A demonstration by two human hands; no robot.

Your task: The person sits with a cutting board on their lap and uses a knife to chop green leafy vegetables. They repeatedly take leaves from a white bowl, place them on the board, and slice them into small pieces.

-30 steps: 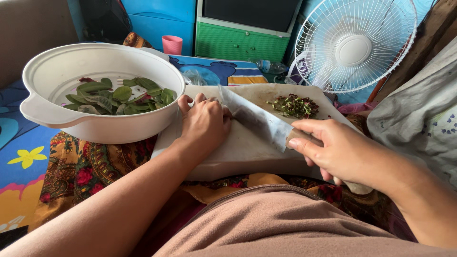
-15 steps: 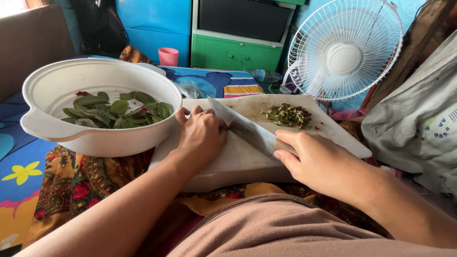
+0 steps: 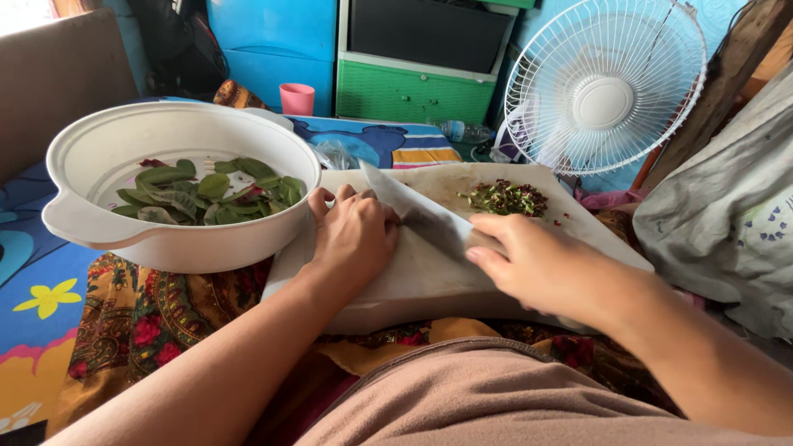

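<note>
My right hand (image 3: 541,264) grips the handle of a large knife (image 3: 413,211), whose blade lies slanted across a white cutting board (image 3: 429,281) on my lap. My left hand (image 3: 353,231) is curled palm down on the board just left of the blade, pressing on something hidden beneath the fingers. A small heap of chopped green and dark red leaves (image 3: 506,198) sits at the board's far side. To the left stands a big white bowl (image 3: 178,239) holding whole green leaves (image 3: 206,190) in a little water.
A white floor fan (image 3: 607,87) stands behind the board. A pink cup (image 3: 296,98), a plastic bottle (image 3: 462,130) and a green cabinet (image 3: 413,91) are at the back. Grey cloth (image 3: 727,215) hangs at the right. Patterned fabric (image 3: 140,301) covers my lap.
The knife handle has dropped lower and closer to the board, with the blade tip staying by my left fingers. My right hand has shifted slightly left. The left hand has stayed put.
</note>
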